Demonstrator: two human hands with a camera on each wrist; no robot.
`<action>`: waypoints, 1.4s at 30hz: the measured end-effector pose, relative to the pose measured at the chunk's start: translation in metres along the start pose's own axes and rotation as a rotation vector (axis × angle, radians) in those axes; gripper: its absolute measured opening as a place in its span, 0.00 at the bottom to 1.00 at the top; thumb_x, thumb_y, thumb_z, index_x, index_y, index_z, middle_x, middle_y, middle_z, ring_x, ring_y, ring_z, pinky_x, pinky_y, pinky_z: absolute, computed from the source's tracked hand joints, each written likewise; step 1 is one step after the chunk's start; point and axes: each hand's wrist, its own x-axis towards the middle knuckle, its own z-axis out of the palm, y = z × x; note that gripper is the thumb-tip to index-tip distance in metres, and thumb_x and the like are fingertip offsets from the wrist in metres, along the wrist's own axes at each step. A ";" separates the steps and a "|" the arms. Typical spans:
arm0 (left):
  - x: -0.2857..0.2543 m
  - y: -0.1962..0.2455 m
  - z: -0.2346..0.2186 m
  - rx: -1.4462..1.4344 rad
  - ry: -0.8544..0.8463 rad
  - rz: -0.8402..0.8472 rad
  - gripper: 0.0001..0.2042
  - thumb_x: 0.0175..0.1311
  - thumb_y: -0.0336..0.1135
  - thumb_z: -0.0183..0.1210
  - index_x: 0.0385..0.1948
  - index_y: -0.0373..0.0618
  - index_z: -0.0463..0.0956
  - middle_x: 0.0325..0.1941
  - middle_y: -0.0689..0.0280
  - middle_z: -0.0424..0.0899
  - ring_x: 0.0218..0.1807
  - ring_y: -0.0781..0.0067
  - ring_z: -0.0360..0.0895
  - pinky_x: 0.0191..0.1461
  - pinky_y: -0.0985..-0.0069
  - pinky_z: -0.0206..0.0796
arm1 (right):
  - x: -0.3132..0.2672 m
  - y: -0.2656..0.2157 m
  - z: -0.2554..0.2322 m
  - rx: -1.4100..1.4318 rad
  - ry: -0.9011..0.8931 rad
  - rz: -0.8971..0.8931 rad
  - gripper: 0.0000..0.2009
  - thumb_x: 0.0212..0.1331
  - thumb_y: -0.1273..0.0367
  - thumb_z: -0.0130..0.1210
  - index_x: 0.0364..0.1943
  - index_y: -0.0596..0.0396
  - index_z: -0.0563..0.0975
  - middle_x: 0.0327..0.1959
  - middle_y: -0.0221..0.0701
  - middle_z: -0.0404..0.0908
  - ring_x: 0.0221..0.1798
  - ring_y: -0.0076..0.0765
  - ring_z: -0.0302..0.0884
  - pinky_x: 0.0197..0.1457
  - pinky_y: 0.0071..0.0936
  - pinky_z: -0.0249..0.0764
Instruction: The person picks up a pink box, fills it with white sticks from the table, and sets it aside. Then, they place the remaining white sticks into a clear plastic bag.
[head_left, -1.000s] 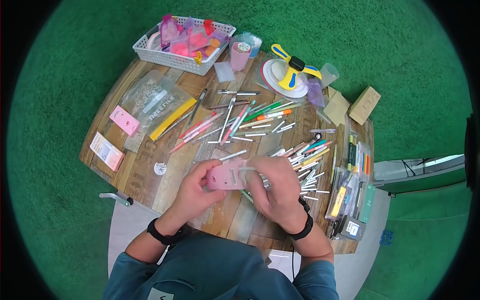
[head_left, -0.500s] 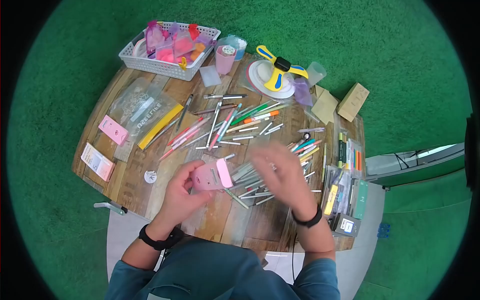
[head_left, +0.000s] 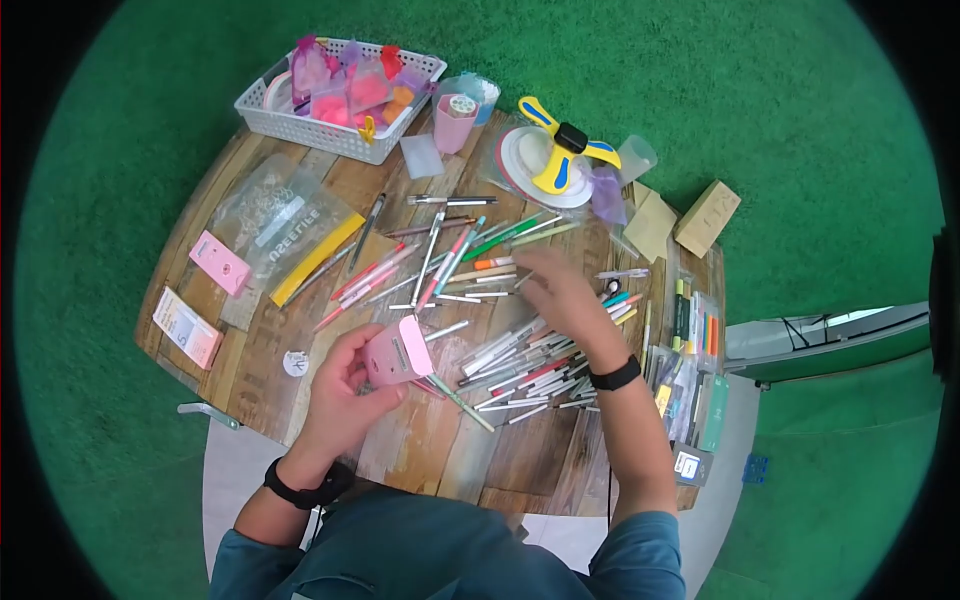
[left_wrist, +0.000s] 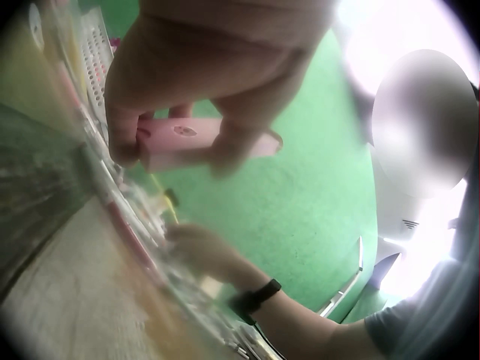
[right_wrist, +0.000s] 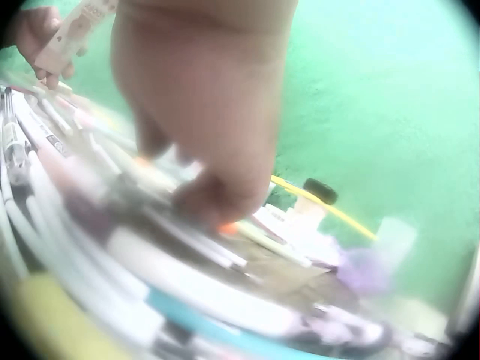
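My left hand (head_left: 345,395) grips a small pink box (head_left: 390,358) with printed marks, fingers on one side and thumb on the other, above the near left of the table. In the left wrist view the same pink box (left_wrist: 187,139) sits between fingers and thumb. My right hand (head_left: 565,295) reaches into the scattered pens, its fingers curled on an orange marker (head_left: 492,263). Bits of the orange marker (right_wrist: 229,227) show by the fingertips in the right wrist view; the rest is hidden by the hand. A green marker (head_left: 500,240) lies just beyond.
Many white pens (head_left: 530,370) lie heaped on the wooden table (head_left: 430,465). At the back stand a white basket (head_left: 320,130) of small bags and a pink cup (head_left: 455,128). A clear pouch (head_left: 285,215), another pink box (head_left: 220,262) and a cardboard box (head_left: 708,217) lie around the edges.
My right hand has left the end of the pink box and moved away to the orange marker, which has shifted slightly. My left hand has moved a little left with the box.
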 end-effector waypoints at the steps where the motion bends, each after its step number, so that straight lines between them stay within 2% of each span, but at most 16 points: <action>1: 0.001 -0.001 0.000 0.000 -0.006 -0.004 0.37 0.54 0.23 0.72 0.69 0.40 0.67 0.64 0.65 0.76 0.65 0.72 0.75 0.70 0.68 0.69 | -0.004 0.001 -0.004 0.043 0.059 -0.008 0.18 0.60 0.75 0.57 0.55 0.58 0.81 0.55 0.47 0.81 0.57 0.58 0.79 0.63 0.44 0.75; 2: 0.002 -0.002 0.000 -0.007 -0.010 -0.009 0.37 0.54 0.23 0.72 0.69 0.40 0.67 0.63 0.65 0.77 0.64 0.72 0.76 0.70 0.68 0.69 | -0.007 0.008 -0.009 0.042 0.061 -0.002 0.18 0.60 0.75 0.57 0.55 0.58 0.81 0.55 0.47 0.81 0.57 0.58 0.79 0.63 0.44 0.75; 4: 0.004 -0.003 0.001 -0.015 -0.018 -0.011 0.37 0.54 0.24 0.72 0.68 0.40 0.67 0.63 0.65 0.77 0.64 0.72 0.76 0.69 0.69 0.69 | -0.008 0.025 -0.018 -0.109 0.100 0.019 0.13 0.59 0.75 0.57 0.48 0.59 0.83 0.48 0.46 0.83 0.54 0.58 0.80 0.60 0.47 0.76; 7: 0.003 -0.003 0.002 0.022 -0.039 0.000 0.36 0.55 0.20 0.70 0.69 0.38 0.65 0.64 0.63 0.74 0.64 0.72 0.75 0.70 0.69 0.70 | 0.001 0.039 -0.027 -0.191 0.105 -0.020 0.11 0.60 0.74 0.56 0.45 0.59 0.83 0.44 0.46 0.84 0.51 0.59 0.80 0.58 0.47 0.76; 14: 0.000 0.002 0.002 0.050 -0.055 -0.003 0.36 0.55 0.20 0.71 0.69 0.38 0.66 0.63 0.65 0.74 0.63 0.74 0.74 0.69 0.69 0.70 | 0.056 0.063 -0.010 -0.291 0.162 -0.073 0.09 0.64 0.71 0.55 0.43 0.58 0.84 0.45 0.47 0.84 0.50 0.59 0.81 0.56 0.50 0.76; 16: -0.001 0.005 0.001 0.052 -0.053 -0.013 0.36 0.55 0.20 0.71 0.68 0.38 0.66 0.62 0.65 0.74 0.63 0.74 0.74 0.70 0.69 0.70 | 0.063 0.069 -0.006 -0.364 0.110 0.048 0.10 0.63 0.69 0.56 0.43 0.56 0.84 0.44 0.47 0.84 0.48 0.60 0.83 0.53 0.51 0.78; 19: 0.000 0.004 0.000 0.055 -0.051 -0.030 0.36 0.55 0.20 0.71 0.68 0.39 0.66 0.62 0.65 0.73 0.64 0.74 0.74 0.69 0.70 0.70 | 0.070 0.076 -0.009 -0.424 0.054 0.101 0.09 0.59 0.70 0.58 0.41 0.54 0.86 0.40 0.48 0.86 0.45 0.59 0.84 0.51 0.52 0.79; 23: 0.001 0.001 -0.001 0.030 -0.054 -0.035 0.36 0.55 0.20 0.71 0.68 0.39 0.67 0.63 0.65 0.73 0.63 0.74 0.74 0.69 0.70 0.69 | 0.080 0.076 -0.019 -0.392 -0.021 0.087 0.08 0.55 0.70 0.59 0.36 0.54 0.86 0.35 0.47 0.87 0.42 0.57 0.86 0.49 0.52 0.80; 25: 0.002 0.001 -0.002 0.026 -0.048 -0.032 0.36 0.55 0.20 0.70 0.68 0.39 0.67 0.63 0.66 0.73 0.63 0.74 0.74 0.69 0.70 0.69 | 0.087 0.070 -0.025 -0.515 -0.198 0.084 0.07 0.53 0.72 0.58 0.33 0.55 0.86 0.34 0.47 0.87 0.41 0.56 0.86 0.48 0.51 0.80; 28: 0.002 0.000 -0.003 0.007 -0.048 -0.028 0.35 0.55 0.20 0.70 0.68 0.39 0.67 0.62 0.66 0.73 0.63 0.74 0.75 0.69 0.71 0.69 | 0.093 0.060 -0.026 -0.594 -0.298 0.093 0.07 0.52 0.71 0.58 0.32 0.54 0.85 0.35 0.46 0.87 0.42 0.57 0.86 0.47 0.50 0.80; 32: -0.001 0.002 -0.004 0.019 -0.031 -0.021 0.35 0.55 0.20 0.70 0.68 0.40 0.68 0.62 0.66 0.73 0.63 0.75 0.74 0.69 0.72 0.69 | 0.090 0.059 -0.031 -0.618 -0.351 0.044 0.06 0.49 0.71 0.59 0.31 0.55 0.84 0.33 0.47 0.86 0.40 0.59 0.85 0.45 0.50 0.80; 35: -0.004 0.002 -0.005 0.067 -0.011 -0.007 0.34 0.54 0.21 0.70 0.66 0.41 0.69 0.62 0.66 0.73 0.62 0.73 0.75 0.68 0.72 0.69 | 0.073 0.053 -0.039 -0.505 -0.280 0.003 0.06 0.47 0.69 0.59 0.29 0.55 0.83 0.31 0.48 0.85 0.39 0.60 0.85 0.44 0.51 0.79; 38: -0.001 -0.004 -0.006 0.178 0.019 0.071 0.32 0.53 0.22 0.70 0.64 0.41 0.72 0.62 0.63 0.74 0.62 0.70 0.76 0.66 0.71 0.70 | 0.052 0.029 -0.051 -0.476 -0.236 0.052 0.07 0.47 0.69 0.60 0.28 0.57 0.80 0.28 0.47 0.84 0.35 0.56 0.84 0.42 0.47 0.79; 40: 0.000 -0.005 -0.004 0.244 0.043 0.133 0.31 0.52 0.23 0.70 0.62 0.41 0.73 0.62 0.61 0.74 0.61 0.68 0.76 0.64 0.71 0.71 | 0.031 -0.004 -0.068 -0.152 -0.144 0.075 0.06 0.52 0.71 0.61 0.29 0.59 0.78 0.24 0.39 0.80 0.28 0.42 0.78 0.34 0.35 0.73; 41: 0.000 -0.005 -0.002 0.328 0.071 0.185 0.30 0.52 0.23 0.70 0.61 0.41 0.74 0.63 0.59 0.75 0.61 0.65 0.77 0.63 0.70 0.71 | 0.018 -0.023 -0.073 -0.148 -0.146 0.072 0.06 0.52 0.71 0.61 0.29 0.59 0.78 0.24 0.39 0.80 0.28 0.42 0.78 0.34 0.35 0.73; 42: 0.000 -0.004 -0.001 0.413 0.096 0.237 0.29 0.51 0.23 0.69 0.60 0.40 0.75 0.63 0.57 0.75 0.61 0.63 0.77 0.61 0.70 0.72 | 0.003 -0.044 -0.077 0.088 -0.117 0.112 0.04 0.54 0.73 0.61 0.32 0.58 0.79 0.26 0.37 0.80 0.30 0.41 0.79 0.35 0.34 0.74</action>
